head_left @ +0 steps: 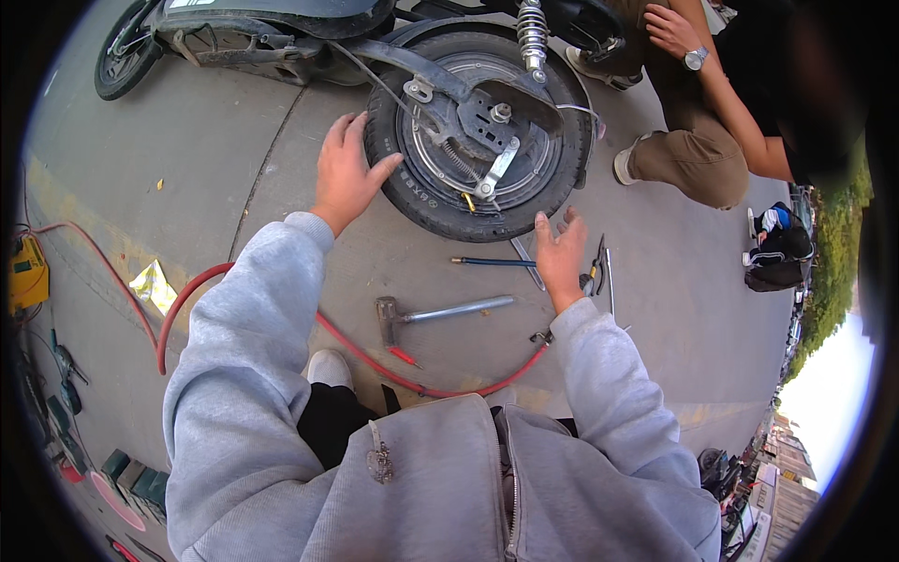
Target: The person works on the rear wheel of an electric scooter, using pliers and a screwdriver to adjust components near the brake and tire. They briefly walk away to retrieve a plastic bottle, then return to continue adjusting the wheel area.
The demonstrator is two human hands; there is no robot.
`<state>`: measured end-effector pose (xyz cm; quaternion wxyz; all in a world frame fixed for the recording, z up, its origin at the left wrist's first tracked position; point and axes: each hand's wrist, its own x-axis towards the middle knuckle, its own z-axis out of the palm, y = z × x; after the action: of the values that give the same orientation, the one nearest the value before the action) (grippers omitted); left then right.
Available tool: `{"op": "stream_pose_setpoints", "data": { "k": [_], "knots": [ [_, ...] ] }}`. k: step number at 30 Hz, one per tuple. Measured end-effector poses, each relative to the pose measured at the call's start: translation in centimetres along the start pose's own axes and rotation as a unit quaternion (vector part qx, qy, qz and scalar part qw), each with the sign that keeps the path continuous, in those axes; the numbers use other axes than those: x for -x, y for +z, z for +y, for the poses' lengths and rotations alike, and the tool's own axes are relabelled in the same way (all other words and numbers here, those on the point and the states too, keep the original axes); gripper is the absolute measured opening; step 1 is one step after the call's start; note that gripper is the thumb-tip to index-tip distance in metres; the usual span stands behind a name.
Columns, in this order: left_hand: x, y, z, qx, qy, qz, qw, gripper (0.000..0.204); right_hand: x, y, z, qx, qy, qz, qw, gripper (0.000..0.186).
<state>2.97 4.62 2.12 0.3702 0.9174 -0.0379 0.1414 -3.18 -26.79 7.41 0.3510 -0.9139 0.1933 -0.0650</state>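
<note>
A scooter (257, 42) is in front of me, its rear wheel (440, 211) facing my hands. The wheel has a black tyre, a grey hub with an axle nut, a drum-brake lever (501, 169) and a coil shock absorber (532, 37). My left hand (348, 176) is at the tyre's left side, fingers spread along the rubber, nothing in its grasp. Just below the tyre's lower right edge, my right hand (562, 251) is open, fingers apart. Beside it lie a blue rod-shaped tool (492, 262), a metal wrench (526, 262) and pliers (596, 272).
On the ground near me lie a hammer (389, 323) and a red hose (435, 389) curving leftward. A crumpled wrapper (153, 286) and a yellow box (28, 273) are at left. Another person (693, 140) crouches at the wheel's right; further tools lie at lower left.
</note>
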Motion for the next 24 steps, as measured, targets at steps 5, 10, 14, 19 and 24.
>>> {"op": "stream_pose_setpoints", "data": {
  "k": [5,10,14,19,24],
  "knots": [
    [-0.9,-0.1,-2.6,0.323,-0.371,-0.080,0.867,0.083,3.6,-2.9,-5.7,0.100,-0.383,-0.159,0.904,0.056],
    [-0.2,-0.7,-3.5,0.308,-0.387,-0.173,0.852,0.085,1.9,-2.8,-8.2,0.064,-0.158,-0.322,0.931,0.038],
    [0.1,0.3,-1.0,0.126,-0.296,-0.072,0.944,0.079,-0.5,-3.1,-5.9,-0.016,-0.095,-0.067,0.993,0.032],
    [0.6,0.6,1.8,-0.009,0.093,0.019,0.995,0.068,1.2,-0.1,-3.5,0.061,-0.190,-0.079,0.977,0.040],
    [0.9,0.4,1.8,-0.061,-0.007,0.042,0.997,0.078,1.2,1.3,-1.0,0.053,-0.127,-0.009,0.990,0.055]
  ]
}}
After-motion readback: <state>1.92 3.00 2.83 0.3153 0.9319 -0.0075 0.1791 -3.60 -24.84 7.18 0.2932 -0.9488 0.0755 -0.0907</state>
